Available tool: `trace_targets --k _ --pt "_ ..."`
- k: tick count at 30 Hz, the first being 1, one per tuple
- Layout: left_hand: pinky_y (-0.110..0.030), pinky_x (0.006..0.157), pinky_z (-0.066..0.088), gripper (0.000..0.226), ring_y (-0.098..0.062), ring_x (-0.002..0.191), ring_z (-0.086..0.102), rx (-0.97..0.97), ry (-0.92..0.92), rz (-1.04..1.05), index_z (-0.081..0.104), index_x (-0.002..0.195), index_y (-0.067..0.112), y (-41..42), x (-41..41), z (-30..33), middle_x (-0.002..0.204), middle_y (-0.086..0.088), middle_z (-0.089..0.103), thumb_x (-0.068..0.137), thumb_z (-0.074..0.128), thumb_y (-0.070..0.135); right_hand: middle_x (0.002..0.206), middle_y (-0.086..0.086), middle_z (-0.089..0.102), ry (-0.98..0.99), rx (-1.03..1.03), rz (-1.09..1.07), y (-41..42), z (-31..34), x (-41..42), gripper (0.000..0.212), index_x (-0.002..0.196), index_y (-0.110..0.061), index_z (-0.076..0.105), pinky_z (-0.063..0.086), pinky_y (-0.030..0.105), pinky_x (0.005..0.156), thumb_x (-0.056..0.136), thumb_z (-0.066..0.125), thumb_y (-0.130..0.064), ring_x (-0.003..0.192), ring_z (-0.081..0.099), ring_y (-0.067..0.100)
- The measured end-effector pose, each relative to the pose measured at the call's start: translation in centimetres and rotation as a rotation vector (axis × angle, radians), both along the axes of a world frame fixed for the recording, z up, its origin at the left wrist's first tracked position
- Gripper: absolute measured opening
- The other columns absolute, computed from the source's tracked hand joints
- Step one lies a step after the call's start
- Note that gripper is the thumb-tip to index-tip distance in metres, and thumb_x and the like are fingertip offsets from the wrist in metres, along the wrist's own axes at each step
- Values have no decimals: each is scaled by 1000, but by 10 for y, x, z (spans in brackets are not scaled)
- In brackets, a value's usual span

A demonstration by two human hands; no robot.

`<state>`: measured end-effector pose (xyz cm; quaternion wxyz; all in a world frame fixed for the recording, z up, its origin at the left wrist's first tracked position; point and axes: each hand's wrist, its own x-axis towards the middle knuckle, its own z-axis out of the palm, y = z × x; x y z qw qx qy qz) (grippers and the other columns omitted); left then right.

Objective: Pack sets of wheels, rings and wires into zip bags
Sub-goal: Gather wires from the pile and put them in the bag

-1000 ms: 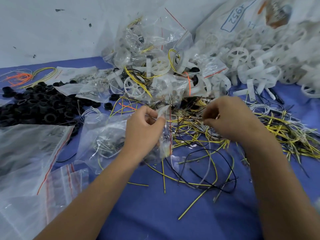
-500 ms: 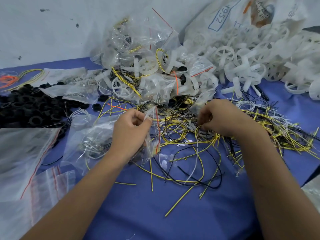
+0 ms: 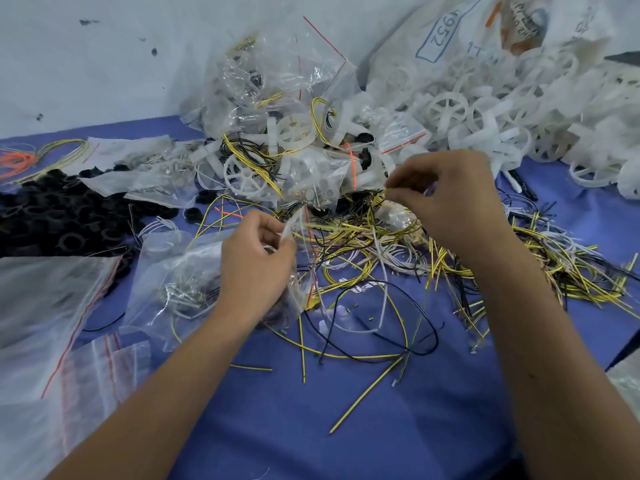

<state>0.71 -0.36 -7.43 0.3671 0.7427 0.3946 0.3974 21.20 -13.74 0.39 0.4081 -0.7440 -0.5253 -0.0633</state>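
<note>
A: Far left on the bench [image 3: 346,427], blue cover: orange wires [image 3: 15,160] at the back edge, black rings [image 3: 65,220] heaped in front of them, empty zip bags [image 3: 45,306] nearest the camera.

B: Left hand?

A: Left hand [image 3: 256,268] sits just right of that, over a clear zip bag [image 3: 180,271] lying on the bench with small metal bits inside. Grip is narrow: thumb and forefinger are pinched on the bag's mouth edge, other fingers curled. Can't tell if the mouth is pulled open.

B: Behind it?

A: Packed bags [image 3: 277,133] piled against the wall, wheels and yellow-black wire visible through the plastic. One white spoked wheel [image 3: 246,174] shows at the pile's front.

B: Centre?

A: Loose wires [image 3: 363,244], yellow, black and white, tangled between both hands and spilling toward the camera. A few single strands lie apart on the bare blue.

B: Right hand?

A: Right hand [image 3: 446,199] is raised above the tangle, higher than the left. Fingertips closed tight on a yellow wire [image 3: 381,199] that runs down into the heap. Remaining fingers loosely bent.

B: Far right?

A: Loose white wheels [image 3: 485,109] heaped at the back right, spilling from a big white sack [image 3: 433,39] marked 4952. More yellow-black wire spreads under the right forearm.
</note>
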Motion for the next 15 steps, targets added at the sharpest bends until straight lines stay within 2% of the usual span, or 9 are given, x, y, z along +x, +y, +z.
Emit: trace_targets --k 3,6,9,11,13,15 --pt "-14 58 42 13 -7 72 59 10 5 30 59 94 20 2 0 0 82 8 64 88 70 16 70 -15 65 -82 8 -119 1 1 4 5 86 -21 79 51 26 71 82 81 -18 65 61 6" --pt "-23 67 44 16 -7 77 58 97 27 -1 56 99 24 -2 -1 3 93 10 62 86 67 22 75 -8 71 -61 -166 -115 4 -1 9 6 85 -25 78 55 33 74 82 82 -22 71 65 13" --pt "-38 85 49 22 -19 103 53 372 68 -70 58 106 18 -12 0 10 110 3 55 87 60 27 77 -6 72 -9 -307 -3 8 -8 4 11 87 -26 78 51 25 68 82 83 -18 71 66 11" --pt "-34 94 41 22 -24 108 50 551 94 -150 62 104 12 -19 3 15 111 -2 56 89 58 28 76 -7 71 -11 -309 31 10 -15 0 13 90 -24 78 52 22 69 82 82 -14 71 65 6" --pt "-31 95 37 21 -24 107 50 618 106 -244 64 101 11 -26 8 20 108 -1 58 90 60 29 74 -9 69 -5 -290 56 10 -18 -3 11 89 -21 79 49 13 66 82 82 -13 68 62 -1" --pt "-29 93 38 24 -20 104 51 559 131 -291 64 102 14 -31 15 25 104 2 60 91 62 35 73 -10 70 -3 -284 87 8 -18 -4 7 86 -22 79 49 15 65 83 82 -16 67 63 0"
